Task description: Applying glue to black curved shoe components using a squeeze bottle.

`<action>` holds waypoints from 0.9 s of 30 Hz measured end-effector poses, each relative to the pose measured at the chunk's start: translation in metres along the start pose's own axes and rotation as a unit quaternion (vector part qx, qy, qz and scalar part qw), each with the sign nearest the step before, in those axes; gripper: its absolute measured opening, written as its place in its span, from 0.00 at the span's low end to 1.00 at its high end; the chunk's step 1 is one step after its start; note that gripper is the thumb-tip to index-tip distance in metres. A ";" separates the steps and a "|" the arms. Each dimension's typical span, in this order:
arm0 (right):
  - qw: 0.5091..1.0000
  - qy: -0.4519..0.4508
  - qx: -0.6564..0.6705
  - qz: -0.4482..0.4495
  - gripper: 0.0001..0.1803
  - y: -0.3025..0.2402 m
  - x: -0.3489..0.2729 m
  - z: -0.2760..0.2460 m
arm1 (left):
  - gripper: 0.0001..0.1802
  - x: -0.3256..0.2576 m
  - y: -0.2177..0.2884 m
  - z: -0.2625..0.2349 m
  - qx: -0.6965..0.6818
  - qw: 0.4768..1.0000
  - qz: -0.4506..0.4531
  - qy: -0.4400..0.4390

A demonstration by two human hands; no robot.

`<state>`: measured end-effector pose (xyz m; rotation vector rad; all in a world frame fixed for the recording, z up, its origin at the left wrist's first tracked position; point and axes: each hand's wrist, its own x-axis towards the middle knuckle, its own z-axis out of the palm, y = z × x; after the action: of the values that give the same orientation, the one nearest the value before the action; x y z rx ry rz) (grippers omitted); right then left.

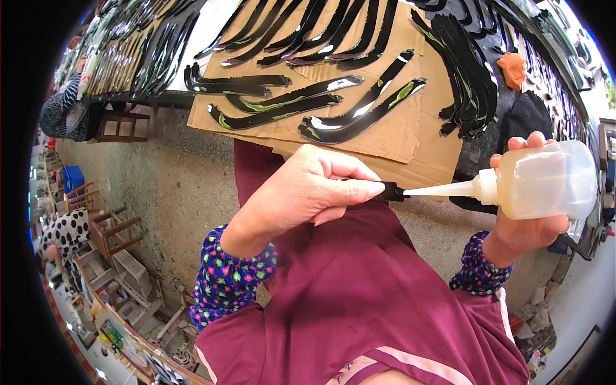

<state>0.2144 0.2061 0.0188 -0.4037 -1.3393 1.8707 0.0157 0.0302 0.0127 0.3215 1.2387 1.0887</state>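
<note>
Between thumb and fingers, my left hand (305, 192) pinches a small black strip (393, 191), whose end sticks out past the fingertips. Most of that strip is hidden by the hand. My right hand (523, 234) is wrapped round a translucent squeeze bottle (545, 179) tipped on its side, with pale yellowish liquid in it. The bottle's long thin nozzle (443, 190) points left and its tip is at the strip's end; I cannot tell if they touch. Just beyond my hands, curved glossy black strips (362, 122) with green and white patches lie on a cardboard sheet (385, 144).
A thick bundle of black strips (465, 77) lies on the cardboard's right side. Farther right are an orange crumpled piece (512, 69) and a black mesh item (529, 115). Wooden stools (119, 234) stand on the floor at left. Another person's patterned sleeve (70, 93) shows at the far left table.
</note>
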 end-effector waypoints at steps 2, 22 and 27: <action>1.000 0.011 -0.006 0.004 0.52 0.000 0.000 0.007 | 0.09 -0.001 0.000 0.001 -0.002 1.000 -0.002 0.000; 1.000 -0.002 -0.005 0.011 0.54 -0.001 0.002 0.010 | 0.09 -0.006 0.006 0.007 0.005 1.000 -0.013 0.001; 1.000 -0.003 0.009 0.013 0.54 0.001 0.002 0.007 | 0.09 -0.006 0.005 0.006 0.008 1.000 -0.004 0.002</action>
<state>0.2082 0.2027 0.0215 -0.4082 -1.3269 1.9054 0.0192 0.0295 0.0221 0.3271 1.2517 1.0737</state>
